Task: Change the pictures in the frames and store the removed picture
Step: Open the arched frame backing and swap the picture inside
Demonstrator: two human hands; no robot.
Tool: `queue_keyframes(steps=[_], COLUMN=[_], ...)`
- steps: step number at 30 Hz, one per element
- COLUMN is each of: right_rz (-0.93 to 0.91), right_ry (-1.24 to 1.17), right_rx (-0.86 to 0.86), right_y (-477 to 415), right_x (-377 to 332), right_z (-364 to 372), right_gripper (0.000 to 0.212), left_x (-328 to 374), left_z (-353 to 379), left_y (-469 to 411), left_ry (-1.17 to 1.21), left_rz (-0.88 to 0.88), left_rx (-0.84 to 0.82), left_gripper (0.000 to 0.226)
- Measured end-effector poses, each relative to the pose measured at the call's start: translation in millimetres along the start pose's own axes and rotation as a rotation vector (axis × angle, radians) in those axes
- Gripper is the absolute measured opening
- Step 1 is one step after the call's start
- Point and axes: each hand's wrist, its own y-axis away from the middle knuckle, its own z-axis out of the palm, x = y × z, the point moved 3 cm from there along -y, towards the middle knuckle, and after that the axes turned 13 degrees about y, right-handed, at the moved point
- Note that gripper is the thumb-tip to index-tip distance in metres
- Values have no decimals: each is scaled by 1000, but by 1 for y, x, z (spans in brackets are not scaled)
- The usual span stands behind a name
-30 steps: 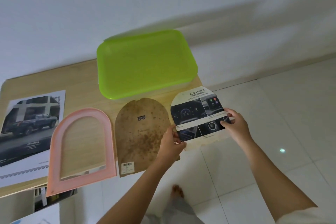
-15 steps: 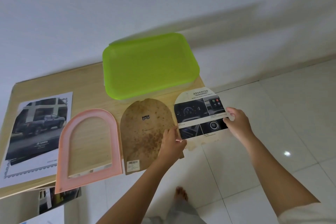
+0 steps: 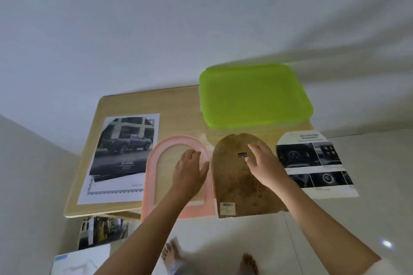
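Note:
A pink arched frame (image 3: 154, 176) lies flat on the wooden table (image 3: 178, 105). My left hand (image 3: 190, 174) hovers over its opening, fingers apart, holding nothing. Beside the frame lies the brown stained backing board (image 3: 237, 187), and my right hand (image 3: 263, 165) is spread over it, empty. The arch-cut picture of a car dashboard (image 3: 312, 163) sits at the table's right end and juts out past the edge. A printed sheet showing a dark pickup truck (image 3: 125, 152) lies left of the frame.
A lime green plastic container lid (image 3: 254, 96) covers a box at the table's back right. Below the table's front edge lie more printed pages (image 3: 100, 232) on the tiled floor. My bare feet (image 3: 172, 252) stand there too.
Both hands have let go of the dashboard picture, which now lies at the table's right end. They moved left, over the frame and the backing board. The camera view swung left.

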Motion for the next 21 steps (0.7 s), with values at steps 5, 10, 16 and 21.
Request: queue_keyframes(steps=[5, 10, 16, 21], right_rz=[-162, -232, -244, -198], right_ry=[5, 21, 35, 50], right_rx=[10, -4, -57, -105], right_y=[-31, -78, -135, -157], right_x=[-121, -216, -288, -314], right_z=[31, 52, 73, 90], right_gripper=[45, 49, 54, 65], left_x=[-100, -195, -268, -292], left_z=[-72, -124, -141, -129], left_y=[0, -5, -10, -3], left_ry=[-90, -71, -54, -65], left_rz=[-32, -148, -204, -166], left_rx=[77, 123, 33, -23], left_gripper=[38, 50, 74, 92])
